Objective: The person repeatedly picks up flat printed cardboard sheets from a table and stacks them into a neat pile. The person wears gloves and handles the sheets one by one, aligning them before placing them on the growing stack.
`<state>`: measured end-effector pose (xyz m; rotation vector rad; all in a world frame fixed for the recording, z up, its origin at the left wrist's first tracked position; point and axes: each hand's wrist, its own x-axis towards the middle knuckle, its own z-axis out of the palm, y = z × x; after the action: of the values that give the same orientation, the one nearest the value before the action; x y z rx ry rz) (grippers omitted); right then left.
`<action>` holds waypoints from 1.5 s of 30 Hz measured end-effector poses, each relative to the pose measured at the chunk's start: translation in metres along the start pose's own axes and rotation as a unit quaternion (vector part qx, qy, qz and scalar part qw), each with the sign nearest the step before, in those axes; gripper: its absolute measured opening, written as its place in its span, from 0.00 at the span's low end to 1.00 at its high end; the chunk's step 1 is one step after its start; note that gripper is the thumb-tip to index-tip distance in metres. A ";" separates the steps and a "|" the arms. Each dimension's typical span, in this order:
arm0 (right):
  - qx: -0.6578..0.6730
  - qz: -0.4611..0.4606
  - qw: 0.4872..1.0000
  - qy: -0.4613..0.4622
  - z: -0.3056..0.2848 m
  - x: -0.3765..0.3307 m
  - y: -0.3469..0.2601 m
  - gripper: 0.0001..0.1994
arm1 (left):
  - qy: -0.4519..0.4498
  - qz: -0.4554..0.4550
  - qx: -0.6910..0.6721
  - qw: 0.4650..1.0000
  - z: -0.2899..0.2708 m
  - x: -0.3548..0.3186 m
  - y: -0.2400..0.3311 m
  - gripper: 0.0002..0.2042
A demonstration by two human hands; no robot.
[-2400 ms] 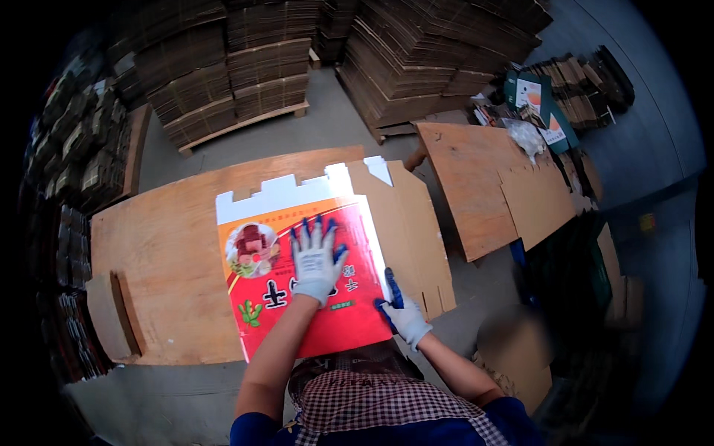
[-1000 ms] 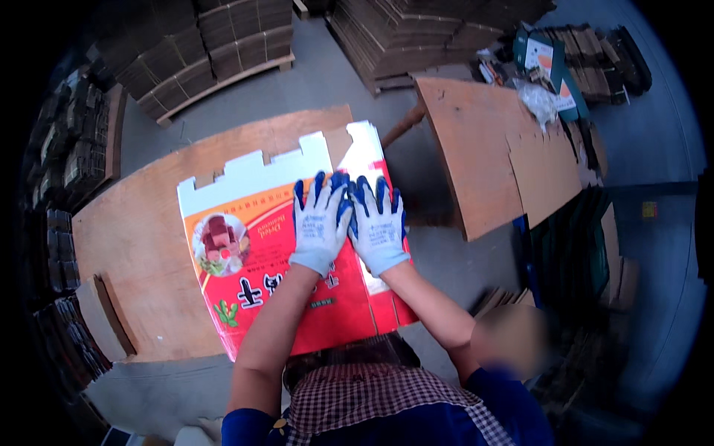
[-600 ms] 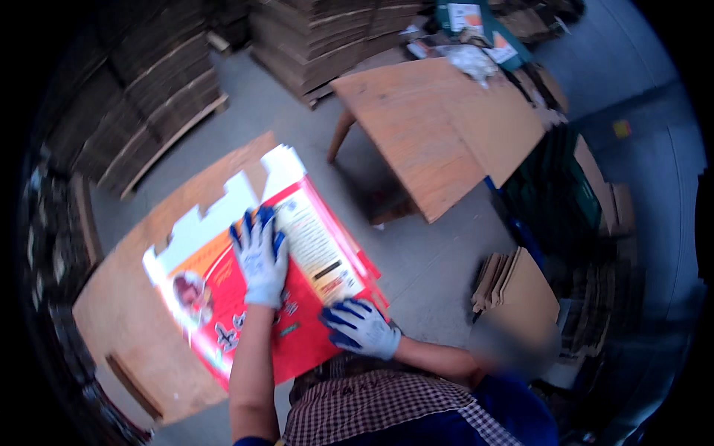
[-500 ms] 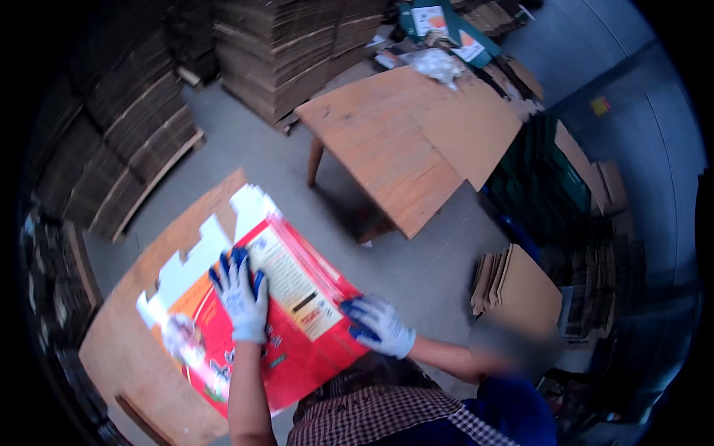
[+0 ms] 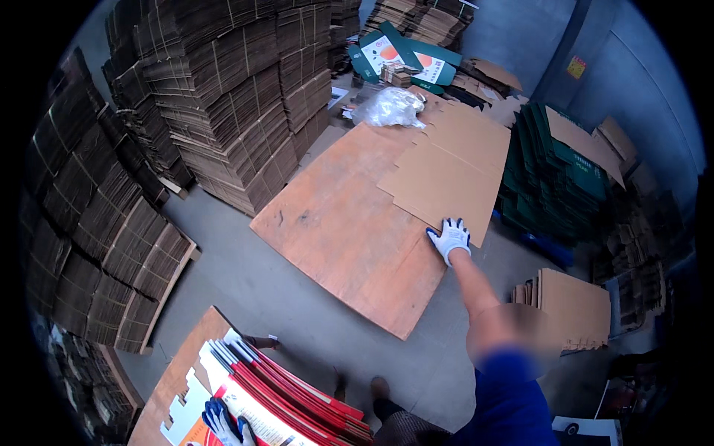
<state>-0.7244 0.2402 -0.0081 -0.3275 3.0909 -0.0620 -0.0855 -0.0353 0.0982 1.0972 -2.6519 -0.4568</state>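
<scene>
My left hand [image 5: 225, 425], in a white glove with blue fingertips, lies on a stack of flat red printed cartons [image 5: 286, 398] at the lower edge. Its visible fingers are extended; the rest of the hand is cut off by the picture's edge. My right arm reaches forward to the wooden table [image 5: 338, 223]. On the near corner of a flat brown cardboard sheet [image 5: 446, 175] rests my right hand [image 5: 451, 239], gloved alike, its fingers spread. White cut tabs stick out at the far side of the red cartons.
The red cartons lie on a second wooden table [image 5: 167, 398]. A clear plastic bag [image 5: 390, 108] sits at the far table's back. Tall bundled cardboard stacks [image 5: 223, 104] stand at left, folded green cartons [image 5: 550, 175] at right. More brown cardboard [image 5: 573, 308] stands near my right arm.
My right hand has left the red cartons' edge and reached over to the brown sheet. My left hand stays on the red stack. The view has swung toward the far table.
</scene>
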 end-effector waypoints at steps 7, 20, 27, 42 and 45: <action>-0.066 -0.166 0.975 -0.130 -0.019 -0.090 -0.022 0.43 | -0.003 -0.022 0.001 1.000 0.006 -0.007 -0.003 0.32; -0.231 -0.283 0.924 -0.117 -0.007 -0.192 -0.017 0.30 | -0.041 -0.044 0.030 0.998 0.006 -0.014 -0.015 0.38; 0.192 -0.319 0.928 0.002 -0.261 -0.238 -0.075 0.28 | -0.092 0.088 0.023 0.992 -0.015 -0.078 -0.017 0.48; 0.488 -0.390 0.778 -0.069 -0.403 -0.448 -0.108 0.23 | 0.145 -0.453 -0.089 0.875 -0.020 -0.192 -0.177 0.52; 0.637 -0.182 0.690 -0.292 -0.281 -0.508 -0.199 0.30 | 0.179 -0.449 -0.174 0.858 -0.025 -0.205 -0.189 0.41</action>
<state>-0.1968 0.1626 0.2952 -0.6413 1.6689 -1.5918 0.1859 -0.0207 0.0311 1.9963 -1.5217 -0.7511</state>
